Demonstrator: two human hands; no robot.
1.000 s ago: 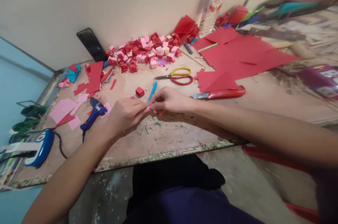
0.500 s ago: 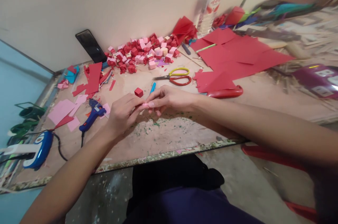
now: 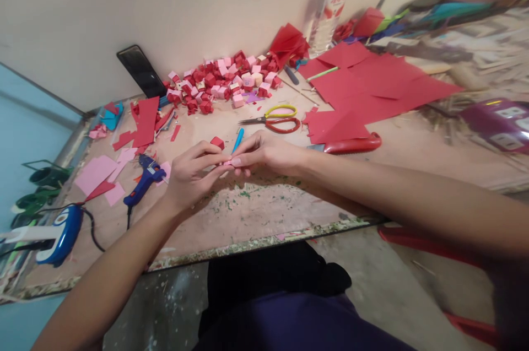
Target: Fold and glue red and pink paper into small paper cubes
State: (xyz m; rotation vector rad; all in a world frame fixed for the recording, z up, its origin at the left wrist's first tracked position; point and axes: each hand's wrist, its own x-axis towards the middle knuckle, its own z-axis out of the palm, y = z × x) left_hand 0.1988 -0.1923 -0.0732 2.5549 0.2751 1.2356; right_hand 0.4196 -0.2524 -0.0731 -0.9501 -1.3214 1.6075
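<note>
Between my two hands is a small pink paper piece (image 3: 227, 163) with ridges or stripes, mostly covered by fingertips. My left hand (image 3: 194, 172) pinches its left end between thumb and fingers. From the other side my right hand (image 3: 262, 154) closes thumb and fingertips on it. A blue stick-like thing (image 3: 238, 140) shows just behind my right fingers; whether it is held or lies on the table I cannot tell. Just beyond my left fingertips sits a small red paper cube (image 3: 217, 142). Scissors (image 3: 273, 119) with one yellow and one red handle lie farther back.
A heap of red and pink cubes (image 3: 223, 81) lies against the wall beside a leaning phone (image 3: 141, 71). Red sheets (image 3: 367, 84) and a red-handled cutting tool (image 3: 351, 143) lie rightward. At left are a blue glue gun (image 3: 144, 180), pink paper (image 3: 96, 174) and cords.
My hands have shifted slightly, and my left fingers are a little more raised and spread around the pink piece. More of the blue stick-like thing shows. The red cube is partly covered.
</note>
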